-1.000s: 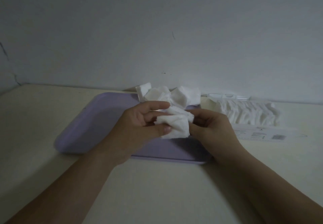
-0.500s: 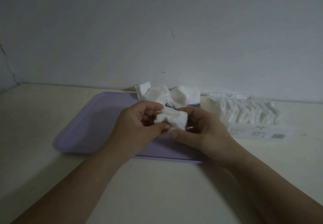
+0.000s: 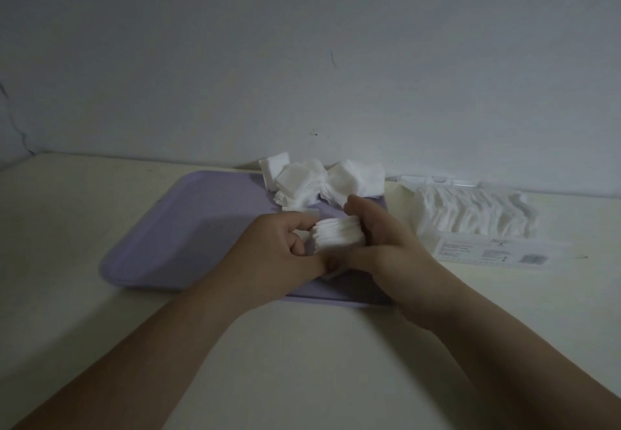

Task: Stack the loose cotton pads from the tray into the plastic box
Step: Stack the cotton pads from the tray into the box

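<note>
Now both grips close on one small stack of cotton pads, held just above the near right part of the lilac tray. The left grip curls its fingers round the stack's left side, and the right grip cups the right side with its fingers bent over the far edge. The two thumbs come together below the stack on the near side, so the pads are pinched between both grips with their layered edges facing the camera. Under the thumbs a single pad shows a white corner on the tray. Beyond the grips, at the tray's far edge, lies a loose pile of pads, rumpled and overlapping, some leaning on each other. Right of the right grip, off the tray, the clear plastic box sits on the pale counter, with a printed label on its near side and a row of pads packed on edge inside it. Left of the left grip the tray surface is bare lilac. Behind everything rises a plain grey wall. Both forearms reach in from the near edge of the counter.
</note>
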`<state>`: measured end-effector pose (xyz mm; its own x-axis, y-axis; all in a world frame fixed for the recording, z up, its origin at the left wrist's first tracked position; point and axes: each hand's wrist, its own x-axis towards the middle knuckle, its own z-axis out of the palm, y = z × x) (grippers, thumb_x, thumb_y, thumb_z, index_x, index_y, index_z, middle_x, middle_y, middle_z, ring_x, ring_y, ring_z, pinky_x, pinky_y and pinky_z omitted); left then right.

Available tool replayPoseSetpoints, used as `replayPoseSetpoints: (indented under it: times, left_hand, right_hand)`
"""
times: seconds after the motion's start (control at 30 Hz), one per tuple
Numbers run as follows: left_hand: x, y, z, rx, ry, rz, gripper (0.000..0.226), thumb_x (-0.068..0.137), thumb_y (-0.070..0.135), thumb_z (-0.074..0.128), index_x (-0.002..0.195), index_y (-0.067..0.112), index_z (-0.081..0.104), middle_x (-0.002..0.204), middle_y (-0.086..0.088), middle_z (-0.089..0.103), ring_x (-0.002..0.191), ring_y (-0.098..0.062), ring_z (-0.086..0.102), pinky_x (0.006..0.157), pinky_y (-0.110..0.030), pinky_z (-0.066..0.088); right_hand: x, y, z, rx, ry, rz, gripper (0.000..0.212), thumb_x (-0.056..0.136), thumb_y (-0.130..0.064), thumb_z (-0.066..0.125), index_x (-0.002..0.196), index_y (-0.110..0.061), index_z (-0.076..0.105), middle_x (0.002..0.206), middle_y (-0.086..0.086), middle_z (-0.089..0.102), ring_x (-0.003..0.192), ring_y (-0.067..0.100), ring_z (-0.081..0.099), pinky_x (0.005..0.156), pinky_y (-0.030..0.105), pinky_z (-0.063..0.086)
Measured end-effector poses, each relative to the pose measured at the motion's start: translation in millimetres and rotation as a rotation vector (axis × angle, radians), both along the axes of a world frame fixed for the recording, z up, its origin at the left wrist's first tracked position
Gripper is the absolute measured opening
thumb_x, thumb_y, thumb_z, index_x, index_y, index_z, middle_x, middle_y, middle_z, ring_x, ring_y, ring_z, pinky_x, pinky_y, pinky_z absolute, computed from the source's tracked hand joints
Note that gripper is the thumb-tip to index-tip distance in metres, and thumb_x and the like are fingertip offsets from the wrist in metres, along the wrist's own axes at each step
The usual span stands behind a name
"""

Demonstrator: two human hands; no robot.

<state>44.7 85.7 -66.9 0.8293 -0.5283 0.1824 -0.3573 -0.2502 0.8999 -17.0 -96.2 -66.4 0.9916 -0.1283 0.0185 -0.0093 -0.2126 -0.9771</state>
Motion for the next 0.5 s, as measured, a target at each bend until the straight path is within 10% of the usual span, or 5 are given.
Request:
replayPoseSetpoints:
  times: [0.17,0.33,0.5]
  left_hand:
    - [0.2,-2.9,-1.7,-0.010,0.044,-0.030,0.020,0.088,0.013,0.077,0.103,0.025,0.072,0.061,-0.019,0.053,0.057,-0.020,0.052,0.054,-0.032,0.047]
    - [0.8,-5.9,-6.9,-0.003,-0.012,-0.084,0.024,0.085,0.021,0.079,0.106,0.030,0.069,0.082,-0.029,0.067,0.062,-0.020,0.050,0.062,-0.034,0.040]
    - [4.1,-5.5,-11.9,-0.024,-0.068,0.043,0.016,0.081,0.029,0.081,0.093,0.028,0.071,0.059,-0.002,0.052,0.055,-0.012,0.043,0.058,-0.033,0.037]
  right_hand:
    - [-2.3,5.7,4.3,0.156,-0.008,-0.002,0.022,0.096,-0.007,0.063,0.115,-0.018,0.066,0.128,0.009,0.067,0.117,0.021,0.065,0.104,0.039,0.053]
    - [0.7,9.4,-2.2,0.242,-0.062,-0.033,0.030,0.106,-0.007,0.049,0.133,-0.016,0.060,0.120,-0.001,0.071,0.104,0.015,0.070,0.075,0.024,0.061]
    - [4.9,1.3,-5.6,0.326,-0.044,0.004,0.060,0.085,-0.008,0.069,0.143,-0.012,0.054,0.133,0.001,0.068,0.124,0.018,0.065,0.108,0.034,0.050]
